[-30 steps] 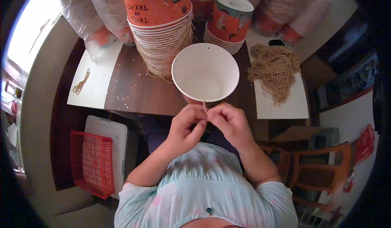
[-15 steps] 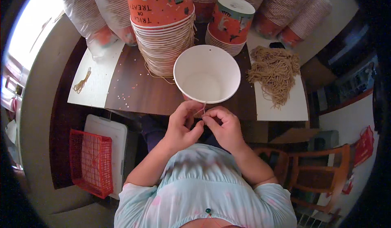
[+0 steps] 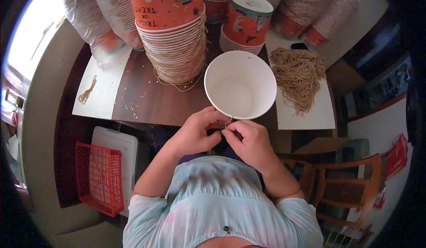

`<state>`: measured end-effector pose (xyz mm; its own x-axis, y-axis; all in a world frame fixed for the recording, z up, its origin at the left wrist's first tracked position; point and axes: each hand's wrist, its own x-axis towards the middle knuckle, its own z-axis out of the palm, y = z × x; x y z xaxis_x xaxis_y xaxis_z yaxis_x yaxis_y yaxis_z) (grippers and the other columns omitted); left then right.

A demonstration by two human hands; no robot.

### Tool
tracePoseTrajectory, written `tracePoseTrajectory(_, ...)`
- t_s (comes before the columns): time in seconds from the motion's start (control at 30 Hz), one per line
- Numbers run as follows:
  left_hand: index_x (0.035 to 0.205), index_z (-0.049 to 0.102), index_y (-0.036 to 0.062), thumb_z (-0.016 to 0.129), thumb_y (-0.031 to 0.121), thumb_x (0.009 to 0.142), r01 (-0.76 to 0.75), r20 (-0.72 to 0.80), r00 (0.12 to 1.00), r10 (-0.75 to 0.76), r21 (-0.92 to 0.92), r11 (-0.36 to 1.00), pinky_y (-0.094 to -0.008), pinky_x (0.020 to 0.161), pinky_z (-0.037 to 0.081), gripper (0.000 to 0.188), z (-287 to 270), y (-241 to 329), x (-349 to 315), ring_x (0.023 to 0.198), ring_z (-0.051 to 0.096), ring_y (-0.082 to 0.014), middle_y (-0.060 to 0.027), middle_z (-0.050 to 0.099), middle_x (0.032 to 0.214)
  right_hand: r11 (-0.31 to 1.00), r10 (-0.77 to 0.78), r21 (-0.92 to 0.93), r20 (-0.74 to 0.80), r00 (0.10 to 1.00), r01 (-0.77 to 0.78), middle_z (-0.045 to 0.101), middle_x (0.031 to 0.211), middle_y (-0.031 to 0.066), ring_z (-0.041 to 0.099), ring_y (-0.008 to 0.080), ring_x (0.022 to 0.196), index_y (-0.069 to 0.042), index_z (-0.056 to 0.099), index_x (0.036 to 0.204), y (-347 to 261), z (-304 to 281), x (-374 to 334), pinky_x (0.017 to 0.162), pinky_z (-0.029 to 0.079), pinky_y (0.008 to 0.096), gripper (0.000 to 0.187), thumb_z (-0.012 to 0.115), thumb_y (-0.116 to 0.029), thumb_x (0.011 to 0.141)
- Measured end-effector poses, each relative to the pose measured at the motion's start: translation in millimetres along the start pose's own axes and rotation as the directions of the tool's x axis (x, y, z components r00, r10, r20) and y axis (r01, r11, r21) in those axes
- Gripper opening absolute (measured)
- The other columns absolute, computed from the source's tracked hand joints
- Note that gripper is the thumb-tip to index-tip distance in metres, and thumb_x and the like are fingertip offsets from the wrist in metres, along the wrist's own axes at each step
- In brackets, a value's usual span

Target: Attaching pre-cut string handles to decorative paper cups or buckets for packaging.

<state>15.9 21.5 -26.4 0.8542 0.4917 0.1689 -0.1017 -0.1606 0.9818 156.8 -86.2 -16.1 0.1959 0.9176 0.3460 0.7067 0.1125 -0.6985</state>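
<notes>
Looking down in the head view, we log one white paper bucket point(image 3: 240, 85) just above both hands, rim touching the fingertips. Left hand point(image 3: 195, 130) and right hand point(image 3: 249, 140): fingers curled, pinching a thin tan string point(image 3: 227, 123) between them at the rim. Beyond: dark table point(image 3: 146, 99), stacked orange cups point(image 3: 171, 31), string bundle point(image 3: 298, 75) on the right. Lower left: red basket point(image 3: 100, 177).
</notes>
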Motion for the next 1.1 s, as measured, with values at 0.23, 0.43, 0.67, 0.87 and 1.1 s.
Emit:
tracePoseTrajectory(0.23, 0.094, 0.062, 0.0012, 0.063, -0.003, 0.073, -0.046, -0.209, 0.971, 0.121, 0.331, 0.942, -0.029, 0.069, 0.053, 0.022, 11.3, -13.6, 2.8, 0.087, 0.063, -0.0202, -0.0118, 0.057, 0.1, 0.992, 0.111, 0.082, -0.149, 0.983, -0.1, 0.06, 0.074, 0.01, 0.059, 0.029, 0.066, -0.005, 0.06, 0.079, 11.4, 3.9, -3.9, 0.061, 0.047, 0.0374, 0.009, 0.068, -0.009, 0.075)
tracePoseTrajectory(0.43, 0.091, 0.063, 0.0019, 0.068, 0.001, 0.072, -0.252, -0.221, 0.885, 0.41, 0.512, 0.821, -0.0259, 0.056, 0.049, 0.02, 16.7, -54.5, 8.3, 0.07, 0.062, -0.0168, -0.0103, 0.06, 0.091, 0.988, -0.153, -0.032, -0.191, 0.97, 0.149, 0.06, 0.074, 0.01, 0.059, 0.021, 0.062, -0.002, 0.061, 0.079, 13.2, 16.3, -1.0, 0.054, 0.047, 0.0293, 0.009, 0.068, -0.002, 0.075)
tracePoseTrajectory(0.67, 0.089, 0.063, 0.0003, 0.067, 0.001, 0.076, -0.182, -0.299, 0.891, 0.342, 0.456, 0.871, -0.0232, 0.053, 0.046, 0.014, 19.9, -37.4, 1.3, 0.058, 0.057, -0.0127, -0.0079, 0.06, 0.079, 0.999, 0.019, 0.03, -0.253, 0.967, -0.011, 0.061, 0.079, 0.0103, 0.061, 0.0213, 0.067, -0.002, 0.063, 0.084, 24.0, 11.7, 1.1, 0.059, 0.049, 0.0302, 0.009, 0.067, -0.004, 0.077)
tracePoseTrajectory(0.87, 0.09, 0.063, -0.0006, 0.061, 0.005, 0.084, 0.004, -0.509, 0.856, -0.086, -0.16, 0.987, -0.0223, 0.051, 0.042, 0.008, 44.2, -35.1, -8.1, 0.055, 0.05, -0.0081, -0.002, 0.06, 0.076, 0.929, -0.22, -0.352, -0.271, 0.937, 0.117, 0.062, 0.093, 0.0079, 0.059, 0.0272, 0.083, -0.007, 0.065, 0.089, 38.5, 38.3, -0.5, 0.069, 0.049, 0.038, 0.018, 0.064, -0.001, 0.073)
tracePoseTrajectory(1.1, 0.088, 0.059, 0.0015, 0.054, 0.015, 0.092, 0.129, -0.113, 0.866, -0.488, -0.891, 0.436, -0.0208, 0.047, 0.031, 0.015, 31.5, -22.0, -19.3, 0.049, 0.037, -0.0053, -0.0013, 0.059, 0.073, 0.904, 0.075, 0.417, 0.05, 0.996, -0.089, 0.065, 0.097, 0.0099, 0.062, 0.019, 0.084, 0.002, 0.064, 0.101, 29.1, 30.0, 9.0, 0.076, 0.049, 0.0273, 0.02, 0.057, -0.001, 0.083)
